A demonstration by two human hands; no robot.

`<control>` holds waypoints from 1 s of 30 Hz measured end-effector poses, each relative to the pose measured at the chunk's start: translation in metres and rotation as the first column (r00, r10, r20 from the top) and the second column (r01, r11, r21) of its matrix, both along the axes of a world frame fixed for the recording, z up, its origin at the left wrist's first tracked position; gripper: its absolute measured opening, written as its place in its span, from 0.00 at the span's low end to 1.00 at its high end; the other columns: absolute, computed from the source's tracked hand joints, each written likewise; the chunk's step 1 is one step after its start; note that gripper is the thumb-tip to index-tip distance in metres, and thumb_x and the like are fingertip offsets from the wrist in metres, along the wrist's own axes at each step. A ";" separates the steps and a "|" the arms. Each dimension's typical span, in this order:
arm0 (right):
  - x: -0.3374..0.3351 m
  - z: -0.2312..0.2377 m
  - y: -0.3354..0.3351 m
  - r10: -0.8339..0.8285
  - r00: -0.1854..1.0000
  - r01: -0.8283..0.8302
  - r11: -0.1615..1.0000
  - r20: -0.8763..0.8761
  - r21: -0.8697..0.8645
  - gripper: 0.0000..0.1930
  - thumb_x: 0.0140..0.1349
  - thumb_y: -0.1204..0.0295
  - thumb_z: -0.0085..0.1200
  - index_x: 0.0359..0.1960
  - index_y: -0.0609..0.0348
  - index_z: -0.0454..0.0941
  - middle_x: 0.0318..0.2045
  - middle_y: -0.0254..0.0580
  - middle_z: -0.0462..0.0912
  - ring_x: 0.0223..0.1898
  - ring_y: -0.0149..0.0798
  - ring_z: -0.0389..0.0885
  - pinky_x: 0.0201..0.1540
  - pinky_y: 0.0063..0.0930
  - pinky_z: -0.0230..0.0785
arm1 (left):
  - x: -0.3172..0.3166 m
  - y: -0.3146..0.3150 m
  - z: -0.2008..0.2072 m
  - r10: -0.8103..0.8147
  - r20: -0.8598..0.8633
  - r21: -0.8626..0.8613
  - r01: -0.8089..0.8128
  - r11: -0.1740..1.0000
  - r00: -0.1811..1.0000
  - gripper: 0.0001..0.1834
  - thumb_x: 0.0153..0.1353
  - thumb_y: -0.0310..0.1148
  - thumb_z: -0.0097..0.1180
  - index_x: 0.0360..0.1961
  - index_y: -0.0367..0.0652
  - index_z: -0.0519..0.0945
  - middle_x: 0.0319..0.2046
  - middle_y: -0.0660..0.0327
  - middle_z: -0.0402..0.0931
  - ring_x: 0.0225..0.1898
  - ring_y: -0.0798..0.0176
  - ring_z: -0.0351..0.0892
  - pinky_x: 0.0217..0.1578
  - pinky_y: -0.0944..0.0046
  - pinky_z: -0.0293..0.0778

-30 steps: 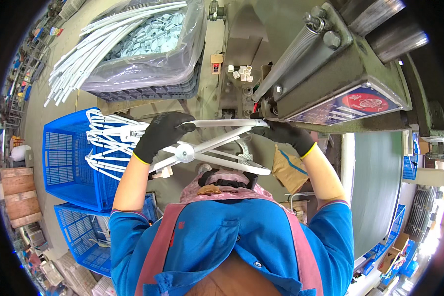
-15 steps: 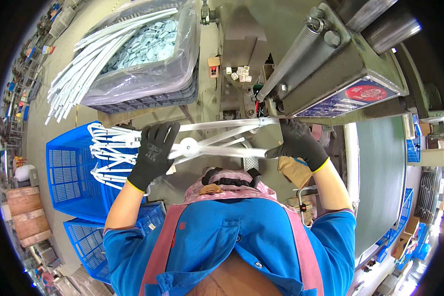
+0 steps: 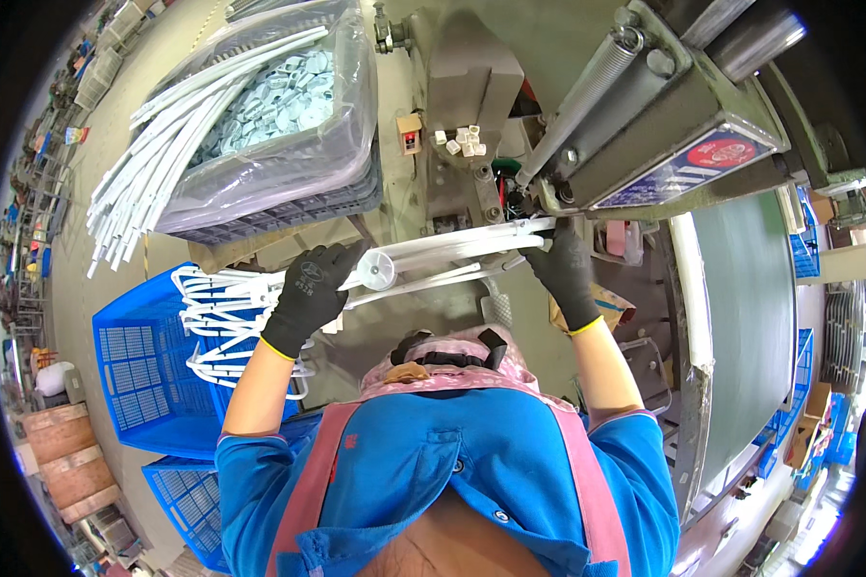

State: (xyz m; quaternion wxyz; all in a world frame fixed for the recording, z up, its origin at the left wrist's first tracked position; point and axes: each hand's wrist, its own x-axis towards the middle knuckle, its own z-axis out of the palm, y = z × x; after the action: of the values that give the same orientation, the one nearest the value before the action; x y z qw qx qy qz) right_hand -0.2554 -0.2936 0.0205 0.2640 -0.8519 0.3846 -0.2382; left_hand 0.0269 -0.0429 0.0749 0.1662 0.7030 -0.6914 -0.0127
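Observation:
A white folding frame of metal tubes (image 3: 462, 252) stretches between my hands, its bars lying close together. My left hand (image 3: 310, 293), in a black glove, is closed around its left end beside a round white disc (image 3: 377, 270). My right hand (image 3: 562, 271), also gloved in black, grips the right end of the bars, just below the machine head. Beyond my left hand, several similar bent white tube frames (image 3: 223, 313) rest over the edge of a blue crate (image 3: 154, 423).
A green press-like machine (image 3: 683, 135) with a spring stands at upper right. At upper left, a plastic-lined bin (image 3: 260, 188) holds grey metal pieces and long white tubes (image 3: 149, 163). Small white blocks (image 3: 467, 142) sit by the machine. A dark green belt (image 3: 741, 327) runs along the right.
The crossed bars of the frame have folded closer together. My right hand has moved slightly left and my left hand slightly right. The head view has shifted a little.

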 end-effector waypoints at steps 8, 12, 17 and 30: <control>0.003 -0.002 -0.003 -0.013 0.977 -0.030 0.979 0.211 0.201 0.32 0.46 0.66 0.67 0.51 0.62 0.65 0.38 0.51 0.81 0.40 0.52 0.81 0.42 0.41 0.73 | -0.003 0.002 0.002 0.030 -0.012 0.003 -0.030 1.000 0.999 0.41 0.36 0.21 0.61 0.59 0.45 0.70 0.34 0.54 0.75 0.37 0.50 0.75 0.39 0.53 0.70; 0.006 0.007 -0.006 -0.034 0.991 0.007 0.980 0.127 0.201 0.32 0.44 0.70 0.65 0.52 0.61 0.64 0.38 0.52 0.81 0.40 0.52 0.81 0.42 0.41 0.74 | -0.008 0.006 0.002 0.054 -0.009 -0.011 -0.054 0.998 0.999 0.40 0.37 0.21 0.61 0.59 0.45 0.71 0.35 0.54 0.76 0.38 0.50 0.75 0.40 0.53 0.70; 0.006 0.006 -0.006 0.011 0.989 -0.037 0.984 0.151 0.173 0.31 0.44 0.72 0.65 0.52 0.60 0.64 0.37 0.52 0.81 0.39 0.52 0.82 0.41 0.41 0.74 | -0.010 0.007 0.004 0.080 0.011 0.023 -0.081 0.996 0.997 0.38 0.39 0.23 0.60 0.59 0.46 0.71 0.40 0.56 0.76 0.42 0.51 0.74 0.44 0.53 0.69; -0.015 0.025 0.046 -0.189 0.775 -0.166 0.859 0.603 0.483 0.29 0.48 0.78 0.65 0.54 0.63 0.69 0.41 0.39 0.80 0.42 0.30 0.78 0.43 0.25 0.73 | -0.052 0.010 0.038 -0.030 -0.043 -0.085 0.026 0.996 0.999 0.39 0.42 0.34 0.61 0.60 0.41 0.68 0.40 0.51 0.72 0.42 0.49 0.71 0.43 0.51 0.68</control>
State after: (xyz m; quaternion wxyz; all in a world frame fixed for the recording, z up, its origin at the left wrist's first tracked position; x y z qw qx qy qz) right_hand -0.2702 -0.2475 0.0459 0.5918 -0.6180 0.3276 -0.4005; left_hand -0.0249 -0.0329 0.1133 0.2107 0.6852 -0.6972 -0.0015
